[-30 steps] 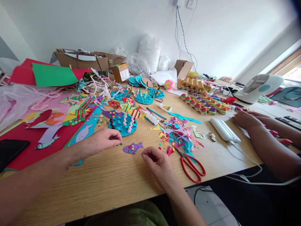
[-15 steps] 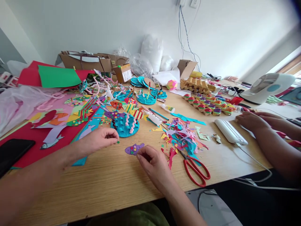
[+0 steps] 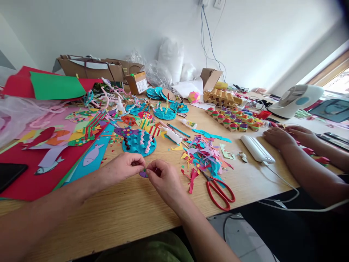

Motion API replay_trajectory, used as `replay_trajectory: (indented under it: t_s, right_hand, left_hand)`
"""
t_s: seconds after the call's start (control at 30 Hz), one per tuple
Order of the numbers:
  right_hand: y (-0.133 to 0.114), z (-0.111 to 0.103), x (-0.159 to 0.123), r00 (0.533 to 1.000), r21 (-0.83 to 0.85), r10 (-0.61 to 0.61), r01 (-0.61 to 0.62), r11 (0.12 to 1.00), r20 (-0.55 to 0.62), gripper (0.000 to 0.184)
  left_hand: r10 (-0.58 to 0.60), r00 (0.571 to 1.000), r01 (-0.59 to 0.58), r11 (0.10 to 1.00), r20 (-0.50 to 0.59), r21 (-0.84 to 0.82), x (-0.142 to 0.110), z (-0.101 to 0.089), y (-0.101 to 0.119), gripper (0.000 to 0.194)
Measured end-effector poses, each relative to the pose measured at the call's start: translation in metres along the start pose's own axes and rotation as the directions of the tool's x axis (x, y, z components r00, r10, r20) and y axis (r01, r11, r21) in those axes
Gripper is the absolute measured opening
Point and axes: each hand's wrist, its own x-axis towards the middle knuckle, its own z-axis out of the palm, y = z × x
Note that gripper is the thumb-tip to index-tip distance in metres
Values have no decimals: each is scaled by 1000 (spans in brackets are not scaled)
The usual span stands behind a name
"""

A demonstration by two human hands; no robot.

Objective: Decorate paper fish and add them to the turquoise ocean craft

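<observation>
My left hand [image 3: 130, 163] is closed in a pinch, its fingertips at a tiny green paper dot [image 3: 145, 169]. Fingertip to fingertip with it, my right hand [image 3: 163, 178] is pinched too; whatever lies between its fingers is hidden. Under both hands is a purple paper fish [image 3: 143, 174], mostly covered, with only a bit of its head showing on the table. Just beyond the hands stands a blue-painted egg-carton disc [image 3: 139, 142] with twisted pipe cleaners on it. Spotted and striped paper fish [image 3: 151, 130] lie behind that disc.
Red-handled scissors [image 3: 220, 193] lie beside a heap of paper scraps [image 3: 203, 153]. A white power bank [image 3: 257, 148] with a cable is further right, near a co-worker's hands [image 3: 280, 137]. Colored sheets [image 3: 35, 182] and a black phone [image 3: 12, 176] occupy the left. Glue bottles [image 3: 173, 136] stand mid-table.
My left hand has moved right with the green dot and now meets my right hand over the purple fish, which is largely covered. The view has turned slightly right.
</observation>
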Motion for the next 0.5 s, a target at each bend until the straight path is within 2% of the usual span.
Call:
replay_trajectory:
  t_s: [0.23, 0.37, 0.5]
  right_hand:
    - [0, -1, 3, 999, 19, 32, -32, 999, 26, 12]
    - [1, -5, 4, 995, 74, 95, -96, 993, 19, 10]
    - [3, -11, 5, 994, 122, 103, -105, 987, 28, 9]
  left_hand:
    - [12, 1000, -11, 999, 23, -31, 1, 2, 0, 22]
    - [26, 999, -24, 998, 29, -52, 2, 2, 6, 27]
    - [50, 998, -48, 998, 39, -51, 3, 3, 14, 25]
